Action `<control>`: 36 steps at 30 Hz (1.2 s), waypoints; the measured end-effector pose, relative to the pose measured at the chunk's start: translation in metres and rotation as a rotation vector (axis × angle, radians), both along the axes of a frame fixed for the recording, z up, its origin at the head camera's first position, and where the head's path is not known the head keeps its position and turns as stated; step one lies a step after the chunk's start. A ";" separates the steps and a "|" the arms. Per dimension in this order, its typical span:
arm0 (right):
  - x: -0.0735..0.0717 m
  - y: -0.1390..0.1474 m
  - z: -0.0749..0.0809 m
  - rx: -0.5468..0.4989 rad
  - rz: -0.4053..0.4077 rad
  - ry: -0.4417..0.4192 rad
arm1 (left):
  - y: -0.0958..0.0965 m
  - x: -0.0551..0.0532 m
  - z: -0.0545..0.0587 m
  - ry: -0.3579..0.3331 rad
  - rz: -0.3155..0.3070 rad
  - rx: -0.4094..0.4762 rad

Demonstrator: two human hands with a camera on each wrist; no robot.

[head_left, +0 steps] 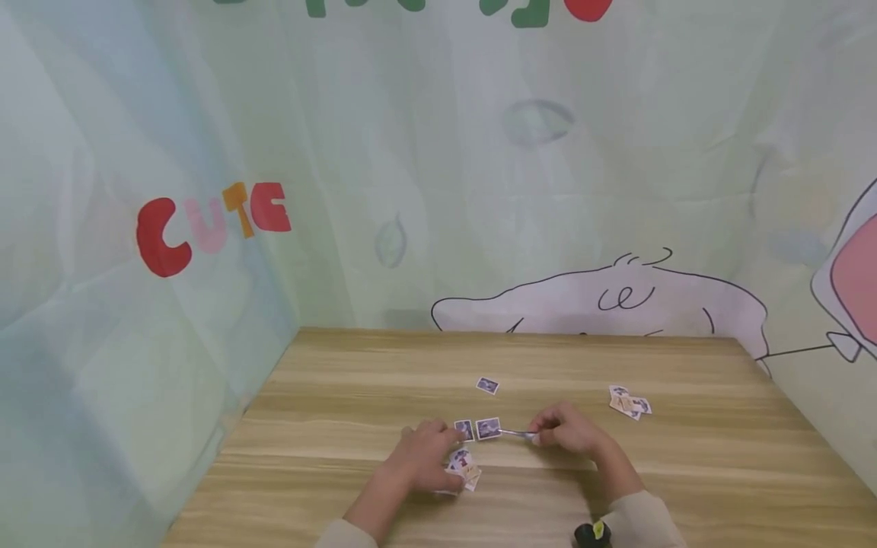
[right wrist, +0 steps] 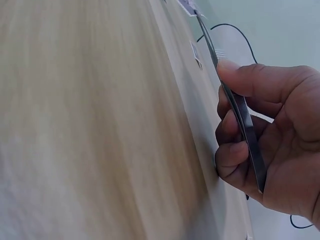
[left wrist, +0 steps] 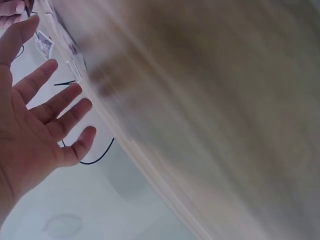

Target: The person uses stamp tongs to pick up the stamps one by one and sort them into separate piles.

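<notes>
My right hand pinches a pair of slim metal tweezers between thumb and curled fingers. In the head view their tips reach left to the edge of a small dark-printed stamp with a white border. Just left of it lies another stamp, partly under the fingertips of my left hand. That hand is spread, palm facing down, its thumb at a small overlapping pile of printed stamps. In the left wrist view, the left fingers are loosely extended and grip nothing.
A single stamp lies farther back on the wood-grain table. Toward the right is another overlapping pile of stamps. A printed cloth backdrop rises behind the table's far edge. Beside the right sleeve is a black object.
</notes>
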State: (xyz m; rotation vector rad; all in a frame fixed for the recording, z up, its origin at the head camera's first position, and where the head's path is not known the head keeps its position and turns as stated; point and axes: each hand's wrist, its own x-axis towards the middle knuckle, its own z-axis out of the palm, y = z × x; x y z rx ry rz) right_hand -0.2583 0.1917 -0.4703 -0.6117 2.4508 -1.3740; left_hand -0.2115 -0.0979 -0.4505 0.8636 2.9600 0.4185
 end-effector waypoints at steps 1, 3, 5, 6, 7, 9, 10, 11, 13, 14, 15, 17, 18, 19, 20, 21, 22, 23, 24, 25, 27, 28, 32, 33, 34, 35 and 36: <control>0.000 0.001 0.000 -0.003 -0.007 -0.001 | 0.000 0.000 -0.001 0.000 0.011 -0.007; 0.001 0.004 0.000 -0.004 -0.019 0.001 | 0.000 0.000 -0.002 -0.005 0.032 -0.020; 0.001 0.006 0.000 -0.006 -0.028 0.001 | 0.000 -0.001 -0.003 -0.024 0.048 -0.023; 0.001 0.007 0.001 -0.004 -0.032 0.001 | -0.001 -0.002 -0.003 -0.034 0.053 -0.024; 0.001 0.008 0.002 -0.005 -0.035 0.000 | -0.001 -0.002 -0.004 -0.045 0.057 -0.022; 0.000 0.009 0.003 -0.001 -0.041 -0.002 | -0.001 -0.004 -0.005 -0.063 0.060 -0.020; 0.000 0.010 0.004 -0.005 -0.043 -0.005 | -0.001 -0.004 -0.006 -0.073 0.061 -0.020; 0.000 0.010 0.005 -0.007 -0.044 -0.006 | -0.002 -0.005 -0.006 -0.081 0.062 -0.018; -0.002 0.011 0.005 -0.009 -0.051 -0.012 | -0.002 -0.005 -0.006 -0.092 0.064 -0.014; -0.002 0.012 0.005 -0.008 -0.056 -0.015 | -0.003 -0.005 -0.006 -0.097 0.063 -0.013; -0.002 0.013 0.005 -0.007 -0.063 -0.018 | -0.003 -0.005 -0.006 -0.102 0.063 -0.013; -0.003 0.015 0.006 0.000 -0.075 -0.020 | -0.003 -0.004 -0.005 -0.111 0.064 -0.009; -0.003 0.016 0.006 0.005 -0.084 -0.020 | -0.003 -0.003 -0.004 -0.115 0.064 -0.007; -0.003 0.017 0.006 0.005 -0.091 -0.020 | -0.003 -0.003 -0.004 -0.120 0.063 -0.005; -0.004 0.017 0.006 0.005 -0.098 -0.022 | -0.003 -0.002 -0.004 -0.122 0.062 -0.002; -0.004 0.018 0.007 0.003 -0.106 -0.023 | -0.003 -0.002 -0.004 -0.126 0.061 0.002; -0.005 0.018 0.007 -0.003 -0.112 -0.025 | -0.003 -0.002 -0.004 -0.129 0.061 0.006; -0.006 0.018 0.007 -0.009 -0.122 -0.029 | -0.003 -0.002 -0.004 -0.129 0.061 0.010; -0.007 0.018 0.007 -0.020 -0.129 -0.034 | -0.003 -0.002 -0.004 -0.129 0.060 0.013; -0.008 0.018 0.007 -0.030 -0.136 -0.041 | -0.003 -0.002 -0.004 -0.128 0.060 0.015; -0.009 0.018 0.007 -0.042 -0.154 -0.055 | -0.003 -0.002 -0.004 -0.128 0.060 0.019; -0.010 0.018 0.007 -0.048 -0.165 -0.062 | -0.003 -0.002 -0.004 -0.126 0.059 0.019; -0.013 0.015 0.008 -0.040 -0.215 -0.074 | -0.004 -0.002 -0.004 -0.125 0.058 0.024; -0.013 0.014 0.008 -0.035 -0.227 -0.072 | -0.004 -0.002 -0.004 -0.126 0.057 0.025; -0.014 0.013 0.009 -0.029 -0.237 -0.071 | -0.005 -0.002 -0.004 -0.124 0.055 0.026; -0.014 0.013 0.009 -0.023 -0.249 -0.073 | -0.005 -0.002 -0.004 -0.124 0.053 0.026; -0.015 0.012 0.009 -0.018 -0.258 -0.075 | -0.005 -0.002 -0.004 -0.124 0.052 0.027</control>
